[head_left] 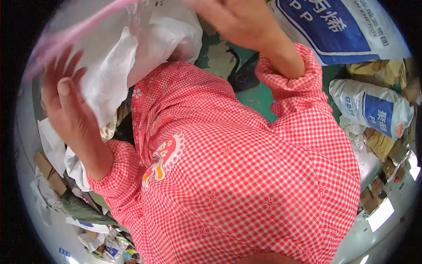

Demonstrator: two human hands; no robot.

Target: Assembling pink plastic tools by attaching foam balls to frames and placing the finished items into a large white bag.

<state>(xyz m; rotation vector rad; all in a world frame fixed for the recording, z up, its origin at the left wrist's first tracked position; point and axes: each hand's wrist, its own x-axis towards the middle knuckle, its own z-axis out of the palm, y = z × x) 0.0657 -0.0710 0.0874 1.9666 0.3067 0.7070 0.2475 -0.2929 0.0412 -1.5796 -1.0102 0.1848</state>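
At the left, my left hand (pixel 70 103) is raised with its fingers spread and the thumb apart. Its fingertips are blurred and lie close to a pink translucent strip of film (pixel 83 33), which slants across the upper left; whether they touch it I cannot tell. Beside that hand a large white plastic sack (pixel 118 66) hangs in folds over my lap. My right hand (pixel 239 22) reaches in at the top, to the right of the sack. The picture's upper edge cuts off its fingers, so what they hold is hidden.
A white and blue printed sack (pixel 338 33) lies at the upper right, with a smaller stuffed sack (pixel 371 105) below it. A black hooked object (pixel 244 72) is on the green floor (pixel 257 99). Cardboard pieces (pixel 50 171) and bags crowd the left.
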